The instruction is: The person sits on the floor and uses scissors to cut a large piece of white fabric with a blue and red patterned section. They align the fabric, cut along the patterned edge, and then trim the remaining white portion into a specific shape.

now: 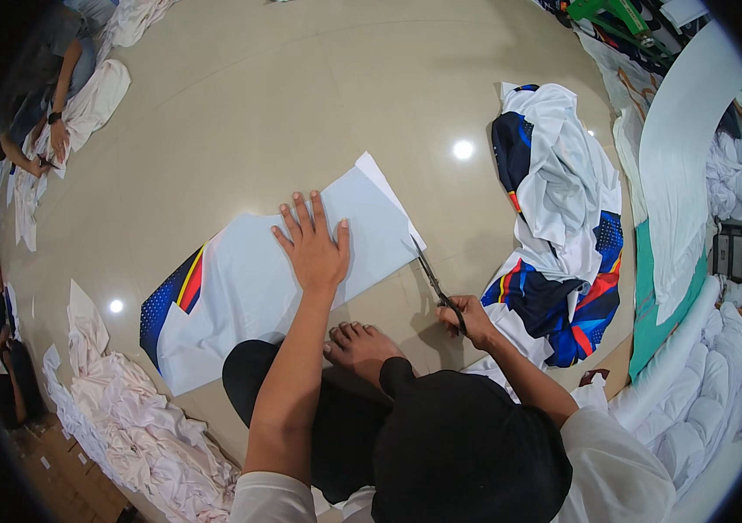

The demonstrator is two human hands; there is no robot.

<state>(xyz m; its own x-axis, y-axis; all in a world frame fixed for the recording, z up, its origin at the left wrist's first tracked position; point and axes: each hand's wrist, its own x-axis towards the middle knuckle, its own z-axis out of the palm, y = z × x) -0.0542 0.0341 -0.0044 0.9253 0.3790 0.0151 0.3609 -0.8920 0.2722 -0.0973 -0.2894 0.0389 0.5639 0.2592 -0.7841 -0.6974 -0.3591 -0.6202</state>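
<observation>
My left hand (312,247) lies flat, fingers spread, on a long pale sheet of fabric backed with paper (257,288) spread on the floor; its left end carries a blue, red and yellow print. My right hand (467,315) grips black scissors (433,281), whose blades point up and left and meet the sheet's right edge. My bare foot (360,342) rests on the floor between my two arms, just below the sheet.
A heap of white and blue printed fabric (562,227) lies to the right. Crumpled white cloth (140,418) piles at lower left. Stacked white bundles (711,375) fill the right edge. Another person (44,96) sits at upper left handling white cloth. Glossy beige floor (301,105) lies beyond.
</observation>
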